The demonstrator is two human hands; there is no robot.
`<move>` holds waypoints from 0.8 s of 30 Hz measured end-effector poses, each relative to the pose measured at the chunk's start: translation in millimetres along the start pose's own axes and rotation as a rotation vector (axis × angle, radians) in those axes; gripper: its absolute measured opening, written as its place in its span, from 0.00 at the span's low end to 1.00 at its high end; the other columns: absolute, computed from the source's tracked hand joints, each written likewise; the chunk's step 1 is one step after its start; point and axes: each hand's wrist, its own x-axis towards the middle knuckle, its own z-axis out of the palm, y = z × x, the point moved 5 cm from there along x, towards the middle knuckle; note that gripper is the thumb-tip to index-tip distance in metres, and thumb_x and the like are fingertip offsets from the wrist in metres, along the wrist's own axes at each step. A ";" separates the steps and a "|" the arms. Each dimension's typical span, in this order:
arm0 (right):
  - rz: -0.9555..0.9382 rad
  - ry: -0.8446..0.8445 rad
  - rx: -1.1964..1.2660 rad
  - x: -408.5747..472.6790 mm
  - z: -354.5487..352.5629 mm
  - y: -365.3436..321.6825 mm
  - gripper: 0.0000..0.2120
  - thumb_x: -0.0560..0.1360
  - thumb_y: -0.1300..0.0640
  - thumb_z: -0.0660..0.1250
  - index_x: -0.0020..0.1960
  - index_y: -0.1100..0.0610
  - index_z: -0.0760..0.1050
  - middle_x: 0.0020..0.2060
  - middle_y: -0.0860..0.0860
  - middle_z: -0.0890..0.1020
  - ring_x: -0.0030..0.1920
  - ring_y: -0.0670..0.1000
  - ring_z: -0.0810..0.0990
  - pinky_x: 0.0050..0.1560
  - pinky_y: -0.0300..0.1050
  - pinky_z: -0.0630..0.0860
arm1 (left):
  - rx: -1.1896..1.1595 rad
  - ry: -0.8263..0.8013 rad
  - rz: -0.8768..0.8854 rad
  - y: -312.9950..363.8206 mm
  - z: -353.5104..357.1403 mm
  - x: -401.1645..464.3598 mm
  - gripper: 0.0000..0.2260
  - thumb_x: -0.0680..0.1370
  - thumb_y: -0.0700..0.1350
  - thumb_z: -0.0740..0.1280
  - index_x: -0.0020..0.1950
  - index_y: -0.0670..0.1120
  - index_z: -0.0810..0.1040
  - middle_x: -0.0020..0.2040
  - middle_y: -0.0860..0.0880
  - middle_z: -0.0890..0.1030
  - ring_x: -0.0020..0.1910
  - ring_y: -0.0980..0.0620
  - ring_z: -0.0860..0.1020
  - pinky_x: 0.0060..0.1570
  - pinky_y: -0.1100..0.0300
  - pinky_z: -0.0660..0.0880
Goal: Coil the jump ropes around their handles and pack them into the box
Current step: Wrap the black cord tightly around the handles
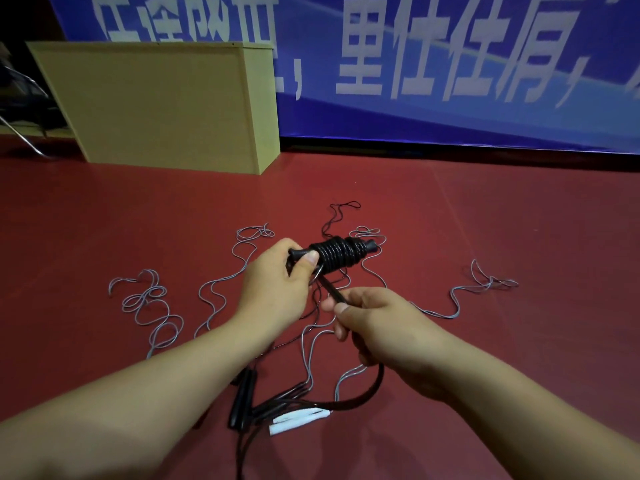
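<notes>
Both forearms are bare with no sleeves showing. The left hand (pixel 273 292) and the right hand (pixel 377 327) wear no gloves, rings, watch or bands; the fingernails are short and plain.

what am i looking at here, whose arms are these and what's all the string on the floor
This is one picture from a wide-angle camera worn on a person's head, looking forward and down, so the two bare arms are the wearer's own. No machine is involved. The left hand grips black handles with black rope already coiled round them. The right hand holds the loose end of that black rope, feeding it toward the coil. On the red floor lie other uncoiled jump ropes: thin grey cords spread in loops, plus black handles and white handles near the person. Behind stands a tan box before a blue banner.
</notes>
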 end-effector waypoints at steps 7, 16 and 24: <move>-0.019 0.027 -0.094 2.1 -1.0 -1.7 0.10 0.80 0.53 0.62 0.43 0.56 0.77 0.29 0.47 0.76 0.30 0.51 0.66 0.32 0.45 0.63 | 0.227 -0.004 0.113 11.3 -8.2 3.2 0.08 0.79 0.49 0.66 0.41 0.49 0.72 0.27 0.53 0.72 0.29 0.56 0.70 0.29 0.61 0.61; -0.136 0.233 -0.655 -7.7 -36.6 -7.5 0.04 0.75 0.52 0.69 0.41 0.48 0.79 0.29 0.44 0.76 0.30 0.40 0.72 0.31 0.30 0.65 | 0.387 -0.223 0.134 -6.9 4.3 -4.3 0.08 0.79 0.52 0.64 0.42 0.52 0.69 0.31 0.52 0.73 0.36 0.43 0.72 0.34 0.54 0.63; -0.204 0.228 -0.924 -11.6 -47.5 -2.5 0.06 0.75 0.53 0.67 0.52 0.48 0.77 0.44 0.46 0.81 0.47 0.52 0.78 0.47 0.48 0.76 | 0.434 -0.313 0.153 -11.1 10.1 -6.2 0.09 0.78 0.55 0.65 0.44 0.52 0.73 0.33 0.53 0.75 0.37 0.47 0.75 0.34 0.56 0.65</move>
